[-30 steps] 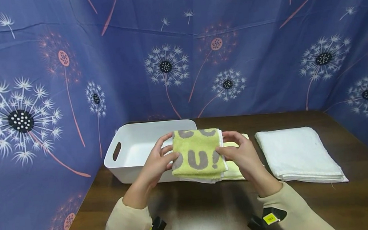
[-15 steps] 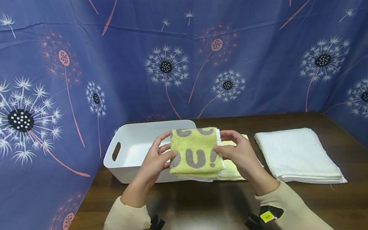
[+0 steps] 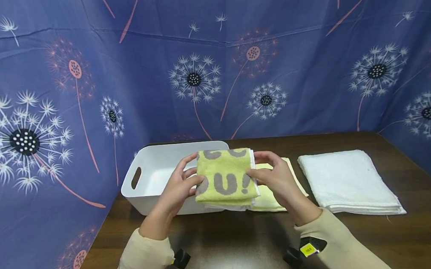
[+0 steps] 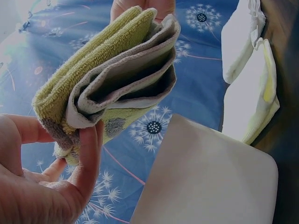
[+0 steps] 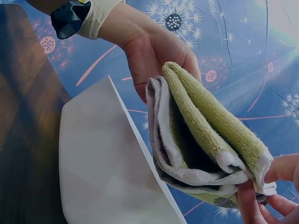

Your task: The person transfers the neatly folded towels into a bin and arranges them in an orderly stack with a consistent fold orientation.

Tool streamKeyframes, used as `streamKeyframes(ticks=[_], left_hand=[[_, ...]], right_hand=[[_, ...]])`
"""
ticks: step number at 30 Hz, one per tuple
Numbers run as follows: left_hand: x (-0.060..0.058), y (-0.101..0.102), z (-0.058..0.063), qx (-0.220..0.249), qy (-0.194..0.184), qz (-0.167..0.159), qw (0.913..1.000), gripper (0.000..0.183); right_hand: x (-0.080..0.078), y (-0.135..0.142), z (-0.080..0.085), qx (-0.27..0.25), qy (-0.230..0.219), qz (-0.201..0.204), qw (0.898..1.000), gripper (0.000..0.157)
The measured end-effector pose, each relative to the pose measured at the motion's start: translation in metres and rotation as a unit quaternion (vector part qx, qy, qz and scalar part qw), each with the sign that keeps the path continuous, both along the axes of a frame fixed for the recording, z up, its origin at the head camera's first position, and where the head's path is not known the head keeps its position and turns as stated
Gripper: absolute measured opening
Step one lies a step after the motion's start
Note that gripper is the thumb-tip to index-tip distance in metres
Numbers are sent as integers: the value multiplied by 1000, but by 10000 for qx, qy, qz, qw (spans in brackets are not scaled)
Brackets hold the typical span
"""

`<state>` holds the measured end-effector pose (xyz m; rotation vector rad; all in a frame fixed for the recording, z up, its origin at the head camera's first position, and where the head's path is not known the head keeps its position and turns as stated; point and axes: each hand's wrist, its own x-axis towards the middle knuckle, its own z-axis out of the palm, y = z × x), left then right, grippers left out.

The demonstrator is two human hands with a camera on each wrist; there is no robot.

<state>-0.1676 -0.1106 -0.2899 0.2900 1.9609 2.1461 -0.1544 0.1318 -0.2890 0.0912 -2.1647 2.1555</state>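
Note:
A folded yellow-green towel (image 3: 225, 178) with grey lettering is held up between both hands, clear of the table. My left hand (image 3: 178, 189) pinches its left edge, thumb in front and fingers behind. At the opposite edge my right hand (image 3: 277, 180) pinches it the same way. The left wrist view shows the towel's (image 4: 98, 70) stacked folds from the side, with grey-white layers among the yellow ones. Similar loose layers of the towel (image 5: 210, 126) appear in the right wrist view. Parts of the fingers behind the cloth are hidden.
Behind the left hand stands a white bin (image 3: 145, 205) with an oval handle hole. A pale yellow folded cloth (image 3: 269, 200) lies partly hidden behind the right hand. Farther right is a folded white towel (image 3: 350, 182). A blue dandelion-print curtain (image 3: 207, 37) borders the table (image 3: 414, 168).
Both hands have drifted slightly left together, carrying the towel with them. Their hold looks unchanged. The bin and the cloths on the table stay in place.

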Motion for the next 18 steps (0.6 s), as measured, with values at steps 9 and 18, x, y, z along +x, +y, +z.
streamKeyframes(ticks=[9,18], left_hand=[[-4,-4,1,-75,47,-16,10000,65],[-6,-6,1,-153,48,19,9999,65]], right_hand=[[-4,-4,1,-43,-69,-32,10000,48],[-7,-7,3,20,-70,-47,10000,48]])
